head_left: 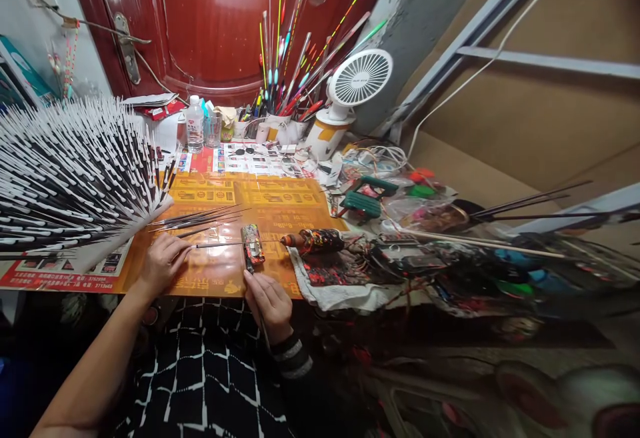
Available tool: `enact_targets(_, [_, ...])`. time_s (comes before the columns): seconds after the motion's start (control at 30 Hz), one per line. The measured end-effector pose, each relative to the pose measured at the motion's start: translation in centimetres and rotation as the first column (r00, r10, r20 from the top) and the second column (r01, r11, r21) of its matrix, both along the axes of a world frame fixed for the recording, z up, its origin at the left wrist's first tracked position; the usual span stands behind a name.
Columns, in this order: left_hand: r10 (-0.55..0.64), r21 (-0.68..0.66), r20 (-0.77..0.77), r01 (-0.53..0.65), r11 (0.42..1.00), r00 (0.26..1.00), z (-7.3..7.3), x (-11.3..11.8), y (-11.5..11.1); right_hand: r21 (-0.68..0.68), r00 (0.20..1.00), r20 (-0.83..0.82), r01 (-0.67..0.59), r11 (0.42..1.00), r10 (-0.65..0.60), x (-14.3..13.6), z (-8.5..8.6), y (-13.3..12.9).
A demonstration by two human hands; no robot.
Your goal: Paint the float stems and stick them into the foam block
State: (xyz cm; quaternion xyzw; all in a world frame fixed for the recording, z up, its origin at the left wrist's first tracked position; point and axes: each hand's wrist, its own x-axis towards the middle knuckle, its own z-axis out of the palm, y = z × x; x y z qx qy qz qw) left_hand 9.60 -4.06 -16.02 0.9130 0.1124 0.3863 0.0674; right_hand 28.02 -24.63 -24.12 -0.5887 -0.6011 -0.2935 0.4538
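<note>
My left hand [163,261] pinches the left end of a thin fishing float [220,245] lying level over the table. Its slim stem runs right, across a small paint-spattered block [253,246], towards the orange tip of a paint-stained rotary tool [320,241]. Whether the stem sits inside that tip is too fine to tell. My right hand [270,299] is closed round a slim brush-like tool [249,267], its dark end at the block's lower edge and its handle trailing down below the palm. Several loose dark floats [200,219] lie just beyond my left hand.
A foam board [150,215] bristling with black-and-white floats fills the left. At the back stand a water bottle [195,125], cups of colourful floats [277,125] and a white fan [361,78]. A stained cloth [333,291] and cluttered tools lie right of the orange tabletop [285,198].
</note>
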Motion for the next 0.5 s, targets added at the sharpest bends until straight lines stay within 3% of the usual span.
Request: enact_targets(0.5, [0.013, -0.02, -0.002, -0.013, 1.0, 1.0, -0.14, -0.08, 0.04, 0.004, 0.998, 0.004, 0.056, 0.998, -0.056, -0.28, 0.27, 0.2])
